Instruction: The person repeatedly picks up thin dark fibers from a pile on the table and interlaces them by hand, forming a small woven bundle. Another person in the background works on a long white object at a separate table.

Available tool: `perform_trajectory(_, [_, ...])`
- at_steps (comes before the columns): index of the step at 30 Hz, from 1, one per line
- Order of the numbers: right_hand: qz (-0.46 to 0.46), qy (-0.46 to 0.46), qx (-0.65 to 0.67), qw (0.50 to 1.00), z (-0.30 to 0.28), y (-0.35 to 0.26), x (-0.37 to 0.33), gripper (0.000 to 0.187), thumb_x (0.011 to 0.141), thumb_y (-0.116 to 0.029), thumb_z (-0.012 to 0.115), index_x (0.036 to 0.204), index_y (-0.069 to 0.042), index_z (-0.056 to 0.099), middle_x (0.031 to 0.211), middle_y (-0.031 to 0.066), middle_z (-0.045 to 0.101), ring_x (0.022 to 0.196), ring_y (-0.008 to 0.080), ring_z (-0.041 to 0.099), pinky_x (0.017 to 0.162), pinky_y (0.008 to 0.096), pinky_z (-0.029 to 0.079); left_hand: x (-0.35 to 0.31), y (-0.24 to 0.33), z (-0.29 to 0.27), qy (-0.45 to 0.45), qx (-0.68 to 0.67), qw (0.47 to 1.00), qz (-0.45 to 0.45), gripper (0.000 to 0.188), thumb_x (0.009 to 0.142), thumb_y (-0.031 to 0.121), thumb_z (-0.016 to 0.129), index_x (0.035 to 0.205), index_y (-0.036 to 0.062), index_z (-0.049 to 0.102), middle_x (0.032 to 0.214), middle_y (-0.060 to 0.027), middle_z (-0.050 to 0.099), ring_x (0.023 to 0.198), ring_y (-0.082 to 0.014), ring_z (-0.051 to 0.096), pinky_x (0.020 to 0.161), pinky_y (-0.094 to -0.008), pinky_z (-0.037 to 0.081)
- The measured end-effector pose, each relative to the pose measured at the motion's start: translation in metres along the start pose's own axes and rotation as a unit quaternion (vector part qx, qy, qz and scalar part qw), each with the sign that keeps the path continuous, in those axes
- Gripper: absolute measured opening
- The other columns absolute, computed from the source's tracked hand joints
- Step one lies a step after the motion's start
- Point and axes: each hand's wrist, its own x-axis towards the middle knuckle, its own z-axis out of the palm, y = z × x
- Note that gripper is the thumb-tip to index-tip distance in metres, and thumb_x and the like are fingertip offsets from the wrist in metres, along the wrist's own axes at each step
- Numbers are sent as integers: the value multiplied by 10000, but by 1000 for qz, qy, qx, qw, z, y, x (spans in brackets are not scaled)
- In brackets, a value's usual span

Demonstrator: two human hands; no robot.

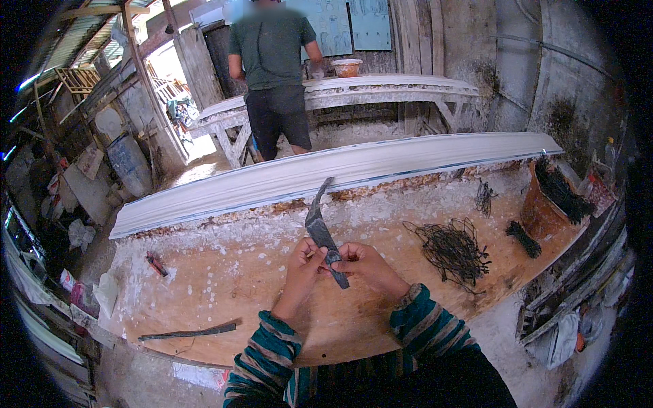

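Observation:
Over the wooden worktable, my left hand [307, 264] and my right hand [367, 266] pinch a dark grey, flat, bendy strip [318, 230] between thumbs and fingers, close together near its lower end. Its longer upper part stands up away from me, kinked and curving to the right at the tip. The short lower end sticks out below my fingers. What the strip is made of, I cannot tell. Right of my right hand lies a loose tangle of thin black strands [454, 253]. A similar dark strip [187, 332] rests near the table's front left edge.
A long white moulding [326, 170] spans the table's [224, 285] far side. A brown bucket [542, 204] stuffed with black strands stands far right, a tied black bundle [524, 239] beside it. A small red-and-black tool [156, 264] lies left. Behind, a person [273, 75] stands at a white bench [401, 88].

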Motion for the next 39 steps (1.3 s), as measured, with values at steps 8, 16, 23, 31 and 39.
perform_trajectory(8, [-22, 31, -1, 999, -3, 4, 1, 88, 798, -112, 598, 813, -42, 548, 700, -14, 532, 643, 60, 489, 563, 197, 395, -3, 8, 8, -50, 7, 999, -3, 204, 830, 85, 533, 1017, 68, 453, 896, -34, 572, 735, -99, 573, 581, -219, 493])
perform_trajectory(16, [10, -26, 0, 1000, -1, 7, 2, 84, 796, -101, 594, 804, -41, 536, 722, -6, 541, 639, 62, 490, 568, 203, 395, -2, 8, 6, -21, -3, 1000, -7, 174, 815, 92, 542, 970, 99, 461, 838, 13, 537, 753, -72, 535, 593, -206, 463])
perform_trajectory(23, [6, -24, 79, 997, -1, 3, 1, 57, 798, -77, 583, 813, -42, 541, 728, -6, 544, 653, 63, 501, 587, 201, 404, -3, 14, 5, -14, -31, 999, -23, 241, 790, 89, 583, 995, 90, 457, 848, 6, 544, 706, -81, 547, 556, -211, 485])
perform_trajectory(31, [21, 1, 56, 998, -1, 1, 1, 93, 792, -102, 603, 845, -48, 549, 749, 1, 573, 659, 63, 514, 597, 199, 408, -6, 15, 8, -38, -14, 999, -3, 334, 790, 72, 566, 1095, 83, 433, 842, 9, 546, 686, -79, 538, 529, -201, 456])
perform_trajectory(39, [25, -46, 23, 998, 4, -2, 0, 90, 778, -97, 613, 807, -60, 536, 733, -8, 557, 663, 70, 510, 611, 204, 398, -3, 6, -1, -30, 5, 999, 18, 230, 811, 62, 528, 1026, 83, 449, 834, 9, 570, 666, -46, 525, 520, -159, 413])
